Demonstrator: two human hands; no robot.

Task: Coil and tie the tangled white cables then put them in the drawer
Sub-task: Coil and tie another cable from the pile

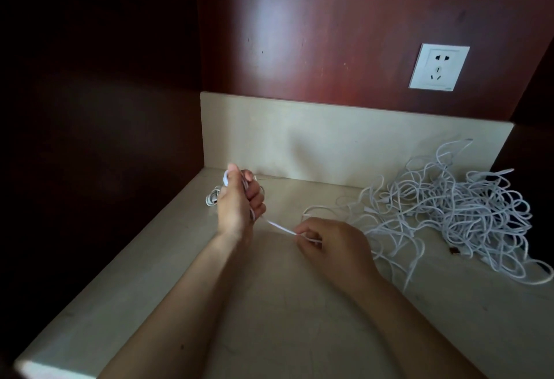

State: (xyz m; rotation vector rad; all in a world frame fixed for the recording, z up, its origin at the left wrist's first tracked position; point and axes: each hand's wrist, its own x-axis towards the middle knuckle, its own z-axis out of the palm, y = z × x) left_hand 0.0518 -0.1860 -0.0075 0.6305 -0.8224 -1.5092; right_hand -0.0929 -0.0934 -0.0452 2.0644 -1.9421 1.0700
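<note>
- At the far left edge, a dark side panel (90,109) stands in deep shadow; its grain cannot be read.
- The desk (269,303) is pale cream with a smooth, stone-like top and faint veining. A low upstand (329,145) of the same pale material runs along its back edge.
- In the back-left corner of the desk lies a small bundle (212,197) of white cable, wound into tight loops. It sits just behind the left hand.
- The left hand (239,201) is raised above the desk. Its fingers (254,195) are curled round a coil (226,176) of thin white cable, with a rounded loop poking out above the thumb.
- A taut strand (280,228) of round, glossy white cable runs from the bottom of the left hand down to the right hand.
- The right hand (329,243) is low over the desk. Its fingers (308,243) and thumb are closed in a pinch on the strand, which passes under the palm towards the heap.
- On the right of the desk, against the upstand, lie the tangled white cables (467,207). They form a loose, springy heap of thin cord in many overlapping loops, with stray ends trailing towards the front.
- A small dark-brown piece (454,249) sits at the heap's near edge, too small to identify.
- Above the upstand, a reddish-brown wood panel (329,34) has a satin sheen.
- A square white plastic wall socket (439,67) is set in the panel, above the heap.
</note>
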